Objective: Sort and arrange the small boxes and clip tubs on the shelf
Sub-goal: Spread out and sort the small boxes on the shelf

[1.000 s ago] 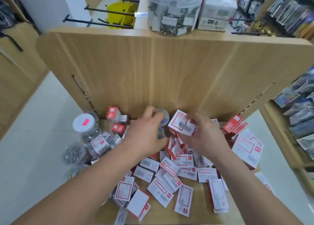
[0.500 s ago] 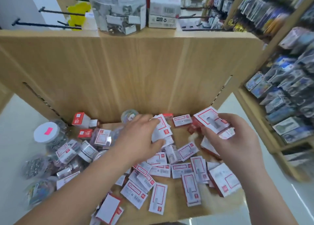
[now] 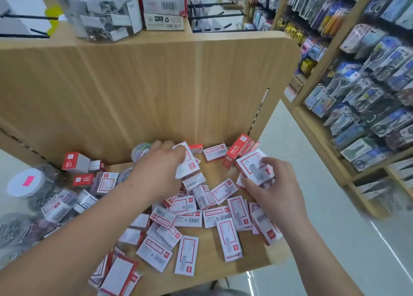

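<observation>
Several small red-and-white boxes (image 3: pixel 187 220) lie scattered over the wooden shelf (image 3: pixel 210 264). My left hand (image 3: pixel 159 172) grips a white box with a red frame (image 3: pixel 186 161) near the back panel. My right hand (image 3: pixel 271 189) holds a larger white-and-red box (image 3: pixel 252 168) at the back right, thumb under it and fingers on top. Red boxes (image 3: pixel 238 150) lean against the back panel beside it. Clear clip tubs stand at the left, one with a white lid and pink sticker (image 3: pixel 24 182). A small round tub (image 3: pixel 140 150) sits behind my left hand.
On the upper shelf stand a big clear tub of binder clips (image 3: pixel 98 9) and a white carton (image 3: pixel 164 5). A display rack of packaged goods (image 3: pixel 366 76) fills the right side. The wooden back panel (image 3: pixel 156 90) rises behind the boxes. Pale floor shows past the shelf edge.
The view has swung right. My right hand carried its larger box from the middle to the back right. My left hand left the small round tub and took hold of a white box.
</observation>
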